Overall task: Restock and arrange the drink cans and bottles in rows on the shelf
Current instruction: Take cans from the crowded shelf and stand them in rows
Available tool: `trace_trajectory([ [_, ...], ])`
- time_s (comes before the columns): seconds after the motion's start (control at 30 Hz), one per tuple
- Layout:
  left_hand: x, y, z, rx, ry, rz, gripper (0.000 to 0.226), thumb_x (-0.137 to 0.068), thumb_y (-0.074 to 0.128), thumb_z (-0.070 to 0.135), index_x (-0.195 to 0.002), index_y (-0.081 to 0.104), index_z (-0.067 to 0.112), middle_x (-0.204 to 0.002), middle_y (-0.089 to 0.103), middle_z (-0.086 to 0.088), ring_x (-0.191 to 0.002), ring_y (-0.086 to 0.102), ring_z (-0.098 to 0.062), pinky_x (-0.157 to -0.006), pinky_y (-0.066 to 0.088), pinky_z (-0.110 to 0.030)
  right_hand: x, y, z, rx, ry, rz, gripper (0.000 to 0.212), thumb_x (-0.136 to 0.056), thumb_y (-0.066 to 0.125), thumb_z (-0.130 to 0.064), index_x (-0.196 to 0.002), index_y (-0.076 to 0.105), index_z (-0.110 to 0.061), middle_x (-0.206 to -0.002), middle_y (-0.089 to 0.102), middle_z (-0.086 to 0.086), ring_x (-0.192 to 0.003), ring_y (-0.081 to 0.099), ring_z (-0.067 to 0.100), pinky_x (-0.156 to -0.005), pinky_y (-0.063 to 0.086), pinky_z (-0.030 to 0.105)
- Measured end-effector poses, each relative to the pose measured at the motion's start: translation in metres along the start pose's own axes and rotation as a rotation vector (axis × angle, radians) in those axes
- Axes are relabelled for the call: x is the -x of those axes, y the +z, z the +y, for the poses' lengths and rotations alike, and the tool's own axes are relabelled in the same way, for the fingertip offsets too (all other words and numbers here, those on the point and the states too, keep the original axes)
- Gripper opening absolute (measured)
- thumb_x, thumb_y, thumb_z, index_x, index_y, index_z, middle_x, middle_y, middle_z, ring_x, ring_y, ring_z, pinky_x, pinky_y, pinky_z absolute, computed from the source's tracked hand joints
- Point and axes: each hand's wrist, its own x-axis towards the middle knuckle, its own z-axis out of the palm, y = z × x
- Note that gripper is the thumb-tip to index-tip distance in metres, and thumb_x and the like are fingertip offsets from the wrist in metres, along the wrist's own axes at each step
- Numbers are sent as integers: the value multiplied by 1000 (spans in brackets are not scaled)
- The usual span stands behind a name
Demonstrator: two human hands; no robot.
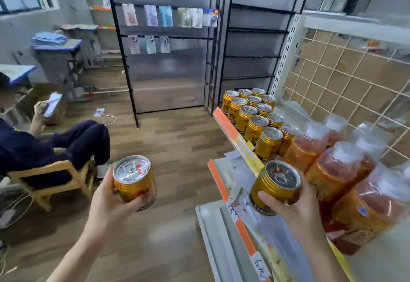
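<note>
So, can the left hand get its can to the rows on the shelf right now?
Probably not cleanly. The left hand holds the left can out over the floor, and the right hand with the right can sits between it and the can rows.

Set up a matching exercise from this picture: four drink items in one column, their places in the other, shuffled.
Items
1. left can, in the left hand
2. right can, in the right hand
3. standing cans
4. bottles

Places
a. held close beside the bottles
b. in rows at the far end of the shelf
c. held over the wooden floor
d. on the shelf, nearer the camera than the can rows

Pairs: 1-c, 2-a, 3-b, 4-d
</note>
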Motion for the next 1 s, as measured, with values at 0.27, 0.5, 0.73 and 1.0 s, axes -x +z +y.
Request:
trace_trajectory([
  [0.27,-98,27,-37,-49,44,-62,61,-45,83,32,-95,51,46,-94,63,15,-85,58,11,-68,44,-2,-80,29,12,45,-32,33,61,-54,81,-24,-107,57,-39,-103,66,-17,-96,62,0,-75,45,8],
  [0.5,-204,75,-57,68,50,-218,59,-37,74,50,-92,53,45,-92,63,34,-83,59,11,-72,47,-9,-137,49,20,117,-30,230,73,-47,89,-34,-112,56,-36,-106,66,-18,-96,62,-1,-75,47,8],
  [0.73,-328,137,-58,171,175,-472,61,-43,80,36,-96,52,43,-93,61,38,-86,58,14,-67,42,0,-199,72,27,208,-23,517,75,-43,88,-46,-111,55,-44,-107,66,-15,-100,62,7,-85,50,27],
  [1.0,-395,217,-37,401,231,-734,59,-45,78,42,-98,55,55,-102,66,21,-91,62,4,-70,48,-8,-236,75,25,282,8,744,65,-48,82,-44,-106,55,-50,-105,66,-18,-94,64,3,-76,52,16],
])
